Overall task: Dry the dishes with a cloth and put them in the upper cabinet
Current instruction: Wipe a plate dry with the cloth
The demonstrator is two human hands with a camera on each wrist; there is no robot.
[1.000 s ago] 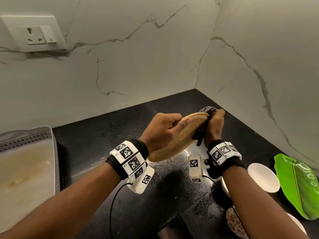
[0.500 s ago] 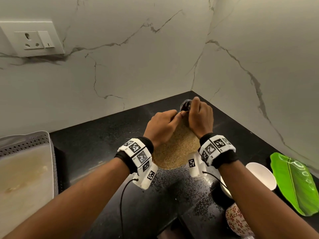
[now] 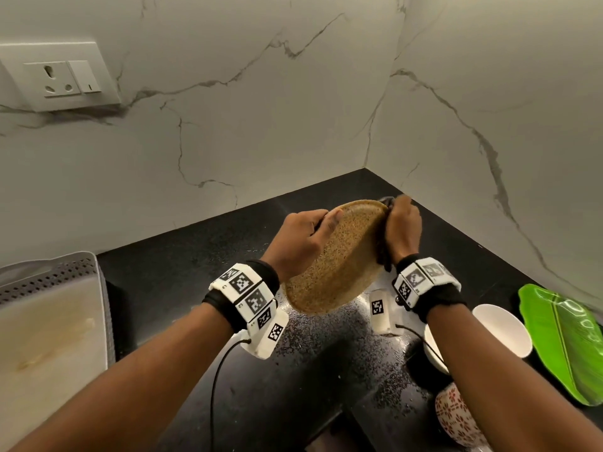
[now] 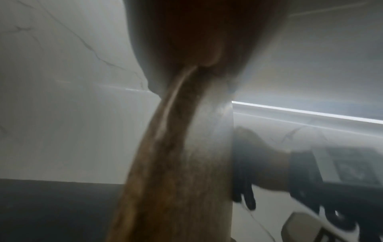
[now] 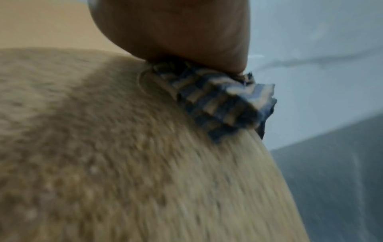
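The speckled tan round plate (image 3: 336,259) is tipped up on edge again, its underside facing the camera on a slant; half a second ago it was held with that underside squarely toward us and both hands bunched at its top rim, and a second ago it was seen almost edge-on. So the plate is being turned as it is wiped. That reads as the drying step still under way, with the cabinet trip yet to come.

The left hand (image 3: 301,241) grips the rim at about 10 o'clock on the plate, thumb laid over the underside, fingers curled behind. The right hand (image 3: 403,228) sits at the plate's 2 o'clock edge, fingers closed around a dark checked cloth (image 5: 219,101) that is pressed against the rim. The plate hangs in the air over the black speckled countertop (image 3: 182,278), toward the marble corner at 12 o'clock.

Counting up: one plate in hand and one cloth. At 4 o'clock waits one white bowl (image 3: 502,329), a second white dish (image 3: 432,353) partly hidden by the forearm, one red-patterned bowl (image 3: 456,419), and one green leaf-shaped plate (image 3: 561,344). At 9 o'clock there is one grey perforated tray (image 3: 49,278).
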